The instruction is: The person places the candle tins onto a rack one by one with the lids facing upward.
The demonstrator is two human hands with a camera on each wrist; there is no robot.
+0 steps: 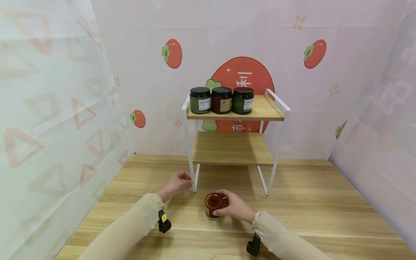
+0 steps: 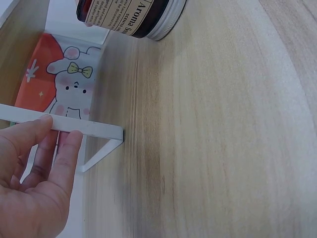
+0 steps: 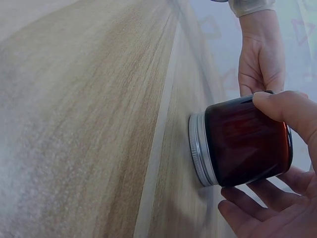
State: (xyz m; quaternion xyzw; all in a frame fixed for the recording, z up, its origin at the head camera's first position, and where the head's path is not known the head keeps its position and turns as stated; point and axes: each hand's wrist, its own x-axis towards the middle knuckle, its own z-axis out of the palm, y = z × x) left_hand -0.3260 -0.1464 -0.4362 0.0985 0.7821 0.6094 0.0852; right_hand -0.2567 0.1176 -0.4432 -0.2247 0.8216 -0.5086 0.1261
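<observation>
My right hand [image 1: 236, 207] holds a dark amber glass jar [image 3: 245, 141], thumb on one side and fingers on the other. The jar is turned over, its silver screw lid [image 3: 201, 151] facing down at the tabletop; whether it rests there or hovers just above, I cannot tell. A cream label [image 2: 123, 15] on it shows in the left wrist view. To the left, my left hand [image 1: 178, 182] pinches the front left leg [image 2: 99, 128] of a white-framed two-tier shelf [image 1: 232, 148] between thumb and fingers.
On the shelf's top board stand a green jar [image 1: 199, 103], an amber jar [image 1: 221, 103] and another green jar [image 1: 243, 103], all with black lids. The lower board [image 1: 232, 148] is bare wood. Patterned sheets [image 1: 149, 72] enclose the wooden table [image 1: 318, 209] at the back and sides.
</observation>
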